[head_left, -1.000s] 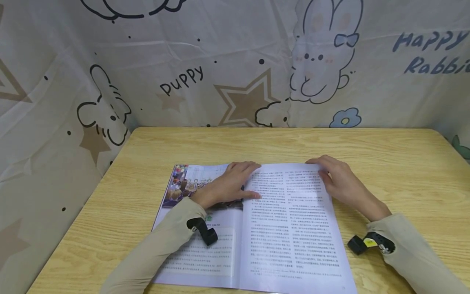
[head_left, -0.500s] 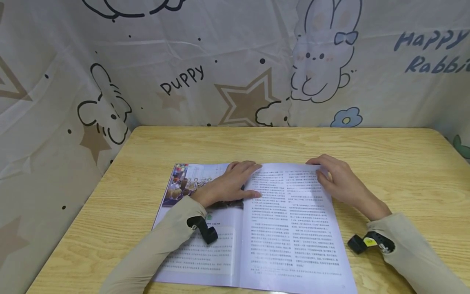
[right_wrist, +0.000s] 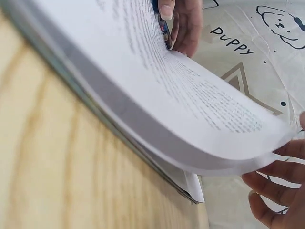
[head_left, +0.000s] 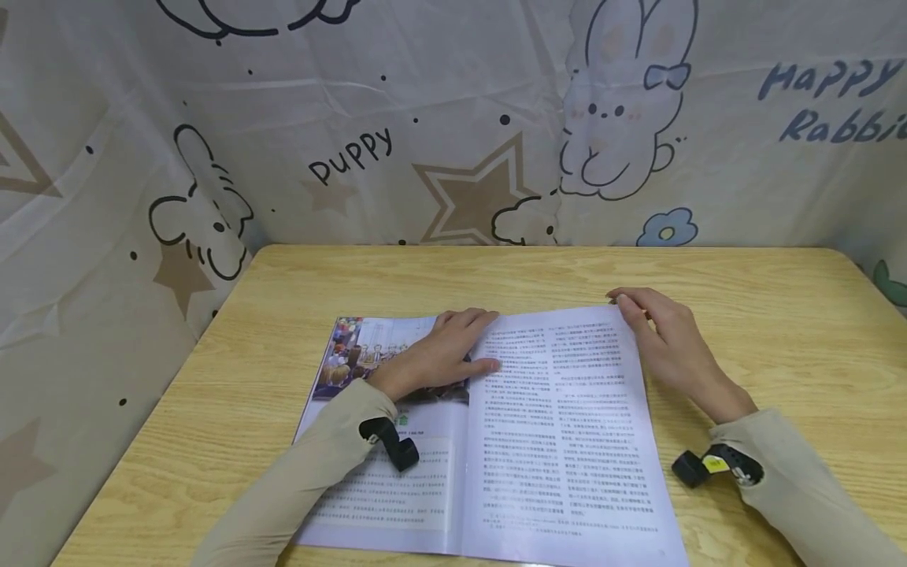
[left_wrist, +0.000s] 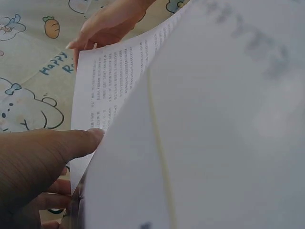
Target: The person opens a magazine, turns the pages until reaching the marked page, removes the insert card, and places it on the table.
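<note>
An open magazine (head_left: 567, 472) lies on the table, a photo at the top of its left-hand page and columns of print on the right. My left hand (head_left: 439, 358) rests across the upper part near the fold, its thumb stretched over the printed side. At the far right corner my right hand (head_left: 669, 342) pinches the printed page (right_wrist: 190, 95) between thumb and fingers. In the right wrist view this page bends upward at its outer corner, apart from the sheets (right_wrist: 186, 183) below. The left wrist view shows my left thumb (left_wrist: 83, 143) beside the curved paper.
The wood-grain table (head_left: 397, 279) extends behind the magazine and to both sides. A cloth (head_left: 319, 87) with cartoon animals and stars hangs behind it and along the left. A small black wrist camera (head_left: 400, 453) sits over the left page, another black camera (head_left: 690, 470) right of the magazine.
My right hand has shifted slightly up and right at the corner and now pinches the page, whose corner has risen. My left hand has stayed nearly in place.
</note>
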`<state>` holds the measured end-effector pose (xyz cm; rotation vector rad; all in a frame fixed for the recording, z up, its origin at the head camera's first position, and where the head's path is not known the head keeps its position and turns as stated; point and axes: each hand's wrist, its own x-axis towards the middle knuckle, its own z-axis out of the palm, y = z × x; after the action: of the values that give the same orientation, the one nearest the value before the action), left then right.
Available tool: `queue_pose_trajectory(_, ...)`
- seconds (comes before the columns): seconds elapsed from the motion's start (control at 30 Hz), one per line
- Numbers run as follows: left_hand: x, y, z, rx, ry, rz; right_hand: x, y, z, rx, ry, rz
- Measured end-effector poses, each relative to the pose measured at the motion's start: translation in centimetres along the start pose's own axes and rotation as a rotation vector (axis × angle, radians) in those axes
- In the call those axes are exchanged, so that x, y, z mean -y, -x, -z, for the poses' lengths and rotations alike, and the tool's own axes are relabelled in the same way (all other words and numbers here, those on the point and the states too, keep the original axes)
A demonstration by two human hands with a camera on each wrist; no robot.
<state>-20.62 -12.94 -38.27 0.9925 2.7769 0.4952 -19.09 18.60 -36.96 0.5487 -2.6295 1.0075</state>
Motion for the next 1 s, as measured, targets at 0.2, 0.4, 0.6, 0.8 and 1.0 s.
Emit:
queue_pose_trajectory(0.2,-0.03,0.13,0.06,-0.022,0.059,0.012,-0.71,-0.03,0.17,-0.073,-0.032,0.004)
queue_pose_trajectory(0.4,0.36,0.01,0.12,-0.086,0.153,-0.061,-0.86,-0.02,0.10,-0.021,-0.011,0.032)
queue_pose_trajectory(0.6,0.65,-0.03,0.46,-0.102,0.211,-0.105,-0.75,0.00,0.00,0.098,0.000,0.013)
queue_pose_trajectory(0.8,0.68,-0.03,0.74,-0.102,0.245,-0.086,-0.90,-0.06,-0.17,0.301,0.011,-0.027)
queue_pose_trajectory(1.0,0.68,-0.14,0.79,-0.105,0.240,-0.080,-1.07,-0.06,-0.21,0.361,0.055,-0.017)
